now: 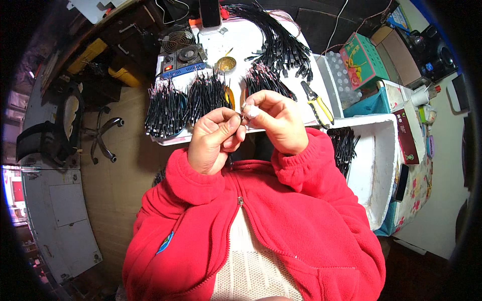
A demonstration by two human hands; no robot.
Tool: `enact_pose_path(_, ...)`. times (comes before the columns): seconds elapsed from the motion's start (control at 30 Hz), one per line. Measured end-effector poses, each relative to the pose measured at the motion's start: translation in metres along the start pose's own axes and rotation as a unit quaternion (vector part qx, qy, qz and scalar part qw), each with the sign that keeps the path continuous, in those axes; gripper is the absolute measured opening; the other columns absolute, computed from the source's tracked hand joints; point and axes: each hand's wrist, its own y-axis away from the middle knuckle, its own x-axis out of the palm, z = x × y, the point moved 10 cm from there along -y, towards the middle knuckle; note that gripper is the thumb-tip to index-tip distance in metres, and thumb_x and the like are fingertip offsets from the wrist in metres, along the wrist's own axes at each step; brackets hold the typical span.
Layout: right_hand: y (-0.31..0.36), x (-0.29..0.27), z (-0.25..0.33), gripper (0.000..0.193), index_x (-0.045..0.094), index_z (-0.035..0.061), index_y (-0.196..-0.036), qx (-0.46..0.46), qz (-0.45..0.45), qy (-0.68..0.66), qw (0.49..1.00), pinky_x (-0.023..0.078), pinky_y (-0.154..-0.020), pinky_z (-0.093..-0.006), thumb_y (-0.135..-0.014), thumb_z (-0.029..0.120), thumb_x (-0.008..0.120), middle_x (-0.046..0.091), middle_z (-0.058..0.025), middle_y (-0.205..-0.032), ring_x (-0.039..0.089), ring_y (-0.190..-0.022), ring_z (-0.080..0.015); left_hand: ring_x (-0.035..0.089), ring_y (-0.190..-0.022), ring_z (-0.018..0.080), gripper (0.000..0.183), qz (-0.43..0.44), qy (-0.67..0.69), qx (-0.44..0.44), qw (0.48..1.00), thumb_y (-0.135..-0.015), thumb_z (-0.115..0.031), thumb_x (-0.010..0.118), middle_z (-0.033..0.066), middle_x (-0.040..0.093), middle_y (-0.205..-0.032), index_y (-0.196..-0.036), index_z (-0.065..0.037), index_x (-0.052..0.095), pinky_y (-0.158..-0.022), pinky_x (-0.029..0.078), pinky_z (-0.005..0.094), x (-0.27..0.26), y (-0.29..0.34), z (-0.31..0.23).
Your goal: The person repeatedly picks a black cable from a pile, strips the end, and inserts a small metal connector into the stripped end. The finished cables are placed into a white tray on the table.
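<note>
My left hand and my right hand meet fingertip to fingertip over the near edge of the white table. Between the left thumb and fingers is a thin black cable, part of which hangs below that hand. The right thumb and forefinger pinch at the same spot, where the fine wire ends are too small to make out. Something white covers the right thumb's tip. Just beyond my hands lie bundles of black cables with thin reddish wire ends.
A blue-fronted device with a fan stands at the back left, beside a small round bowl. Yellow-handled wire strippers lie at the table's right edge. More cables lie behind. A white foam box sits at right, a wheeled chair at left.
</note>
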Motion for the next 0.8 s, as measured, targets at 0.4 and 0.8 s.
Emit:
enact_pose_path(0.4,-0.002,-0.012,-0.029,0.009,0.055,0.0030,-0.094,0.111,0.045,-0.047,0.992,0.044,-0.062,-0.0218,-0.089,0.010,0.057,0.059,-0.0025,-0.080,0.050,-0.065,-0.0066,0.062,-0.075,0.0108,0.018,-0.024,-0.318,0.115,0.941,-0.089,-0.002,0.061,0.0103,0.067,-0.088,-0.106,0.006,0.062,-0.066,0.049,0.0217,0.000,0.005,-0.015)
enact_pose_path(0.8,-0.031,-0.139,0.001,0.021,0.061,0.0003,-0.088,-0.018,-0.195,0.551,0.811,0.049,-0.062,-0.0364,-0.084,0.020,0.066,0.065,-0.0139,-0.076,0.064,-0.067,-0.0285,0.049,-0.056,0.0068,0.011,-0.085,-0.212,0.014,0.973,-0.093,-0.005,0.055,0.0165,0.067,-0.082,-0.100,0.003,0.057,-0.052,0.039,0.0181,-0.038,-0.037,0.014)
